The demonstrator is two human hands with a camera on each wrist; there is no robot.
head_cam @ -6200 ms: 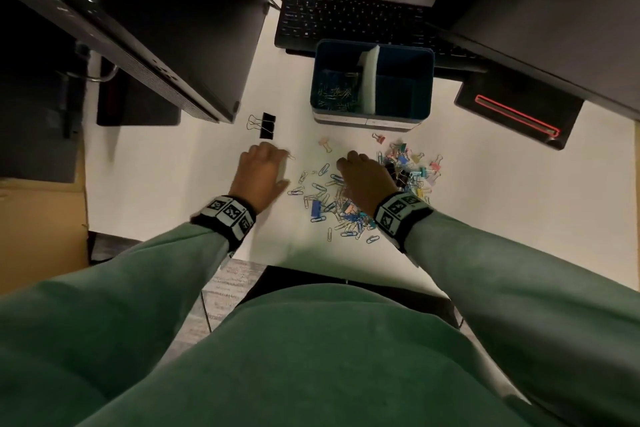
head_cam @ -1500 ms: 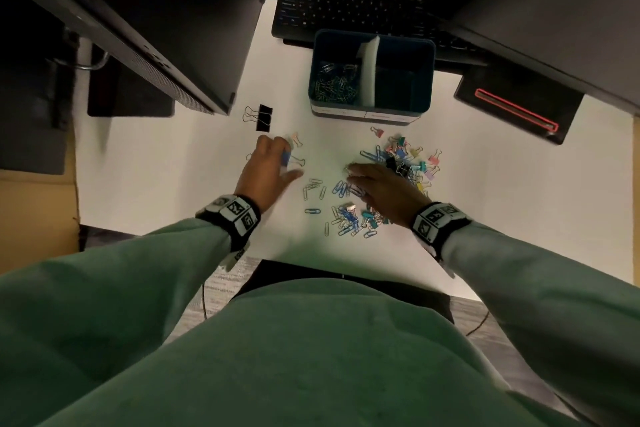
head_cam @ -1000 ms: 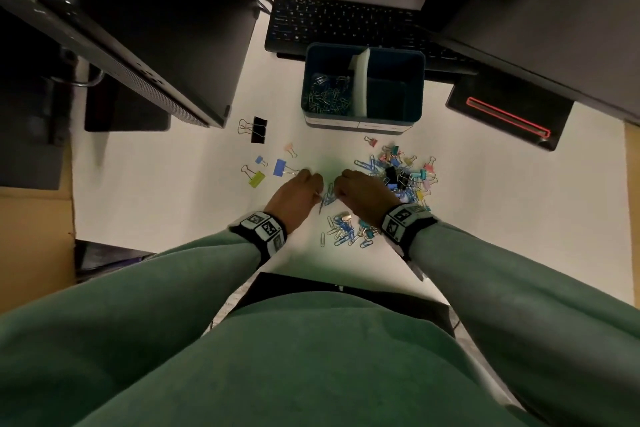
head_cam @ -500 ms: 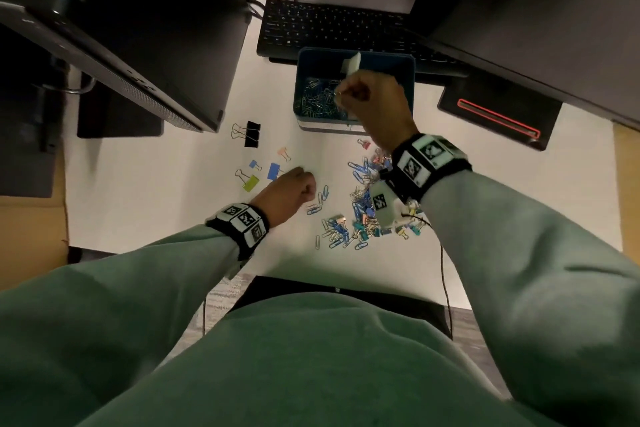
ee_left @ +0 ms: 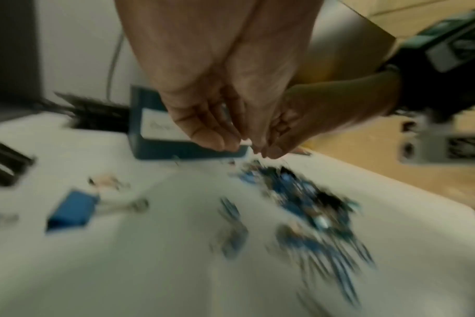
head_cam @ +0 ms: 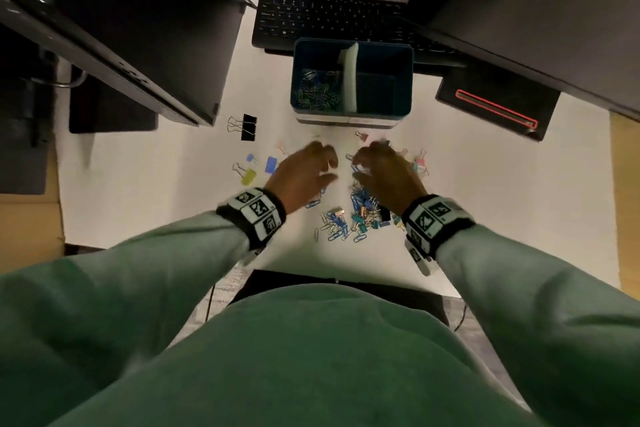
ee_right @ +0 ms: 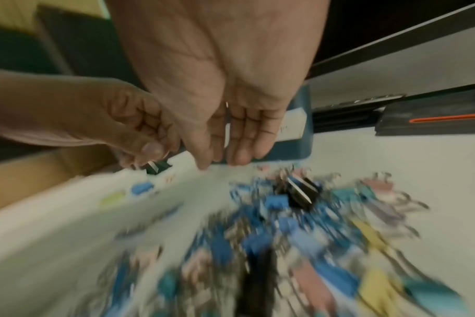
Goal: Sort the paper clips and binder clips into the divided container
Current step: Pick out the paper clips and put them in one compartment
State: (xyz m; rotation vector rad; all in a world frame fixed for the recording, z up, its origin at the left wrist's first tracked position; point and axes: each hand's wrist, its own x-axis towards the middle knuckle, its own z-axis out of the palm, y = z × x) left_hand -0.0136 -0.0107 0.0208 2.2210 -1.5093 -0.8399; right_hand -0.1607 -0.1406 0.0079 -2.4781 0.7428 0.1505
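Observation:
A mixed pile of paper clips and small coloured binder clips (head_cam: pixel 356 211) lies on the white table in front of the blue divided container (head_cam: pixel 349 120). Its left compartment holds paper clips (head_cam: pixel 317 90); a white divider (head_cam: pixel 349 80) splits it, and the right side looks empty. My left hand (head_cam: pixel 327 158) hovers left of the pile, thumb pressed to curled fingertips (ee_right: pixel 149 148), pinching what looks like a paper clip. My right hand (head_cam: pixel 360 158) hovers over the pile's far end with straight, relaxed fingers (ee_right: pixel 241 154), holding nothing. Both wrist views are blurred.
Several binder clips lie apart at the left: a large black one (head_cam: pixel 248 126), a yellow one (head_cam: pixel 248 177) and a blue one (head_cam: pixel 270 164). Behind the container are a keyboard (head_cam: pixel 332 17), a monitor (head_cam: pixel 121 28) on the left and a black device with a red line (head_cam: pixel 495 107) on the right.
My right hand has come back from above the container's left compartment down to the pile. My left hand has risen off the table and moved a little forward.

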